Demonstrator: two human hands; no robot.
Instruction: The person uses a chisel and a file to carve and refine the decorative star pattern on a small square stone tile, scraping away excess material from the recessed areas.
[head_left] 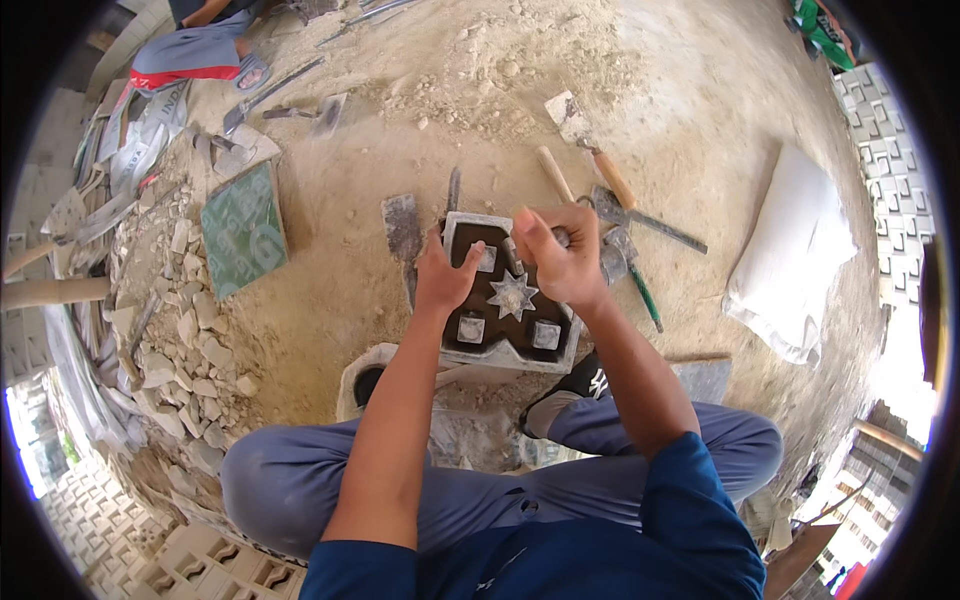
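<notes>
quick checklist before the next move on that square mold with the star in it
1. Left hand steadying the mold at its left edge: ok.
2. Right hand gripping a small tool over the mold's top right: ok; which tool it is, cannot tell.
3. Star insert sitting in the centre: ok.
4. Square inserts in place: three seen, the fourth hidden under the right hand, cannot tell.
5. Trowel lying on the sand beyond the mold: ok.
</notes>
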